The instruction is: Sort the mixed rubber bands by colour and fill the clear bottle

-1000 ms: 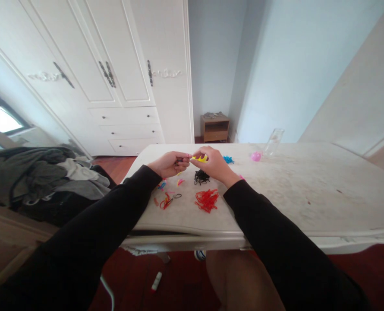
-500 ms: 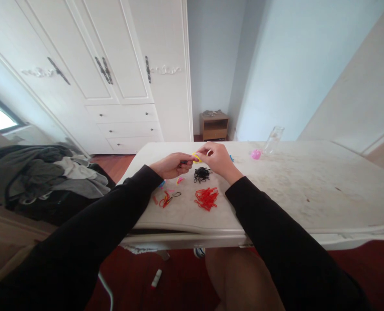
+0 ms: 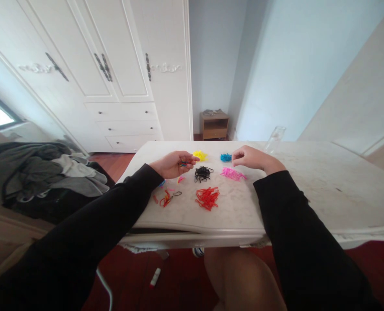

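Observation:
Several mixed-colour rubber bands [image 3: 184,163] lie in the curled fingers of my left hand [image 3: 172,164], which is held over the table beside the yellow rubber-band pile [image 3: 200,156]. My right hand [image 3: 250,158] hovers to the right of the blue pile [image 3: 225,157] and just above the pink pile [image 3: 232,173]. Its thumb and fingertips are pinched together; what is between them, if anything, is too small to see. Nearer me are a black pile [image 3: 203,173] and a red pile [image 3: 207,198]. Loose mixed bands [image 3: 166,198] are scattered on the left.
The white table [image 3: 308,185] stretches far to the right. A clear glass bottle [image 3: 275,139] stands behind my right hand. Clothes [image 3: 59,172] are heaped left of the table. Beyond are a white wardrobe [image 3: 121,56] and a small brown cabinet [image 3: 214,125].
My right hand has moved away from my left hand to the right, towards the blue and pink piles. The yellow pile is now uncovered. My left hand has barely moved.

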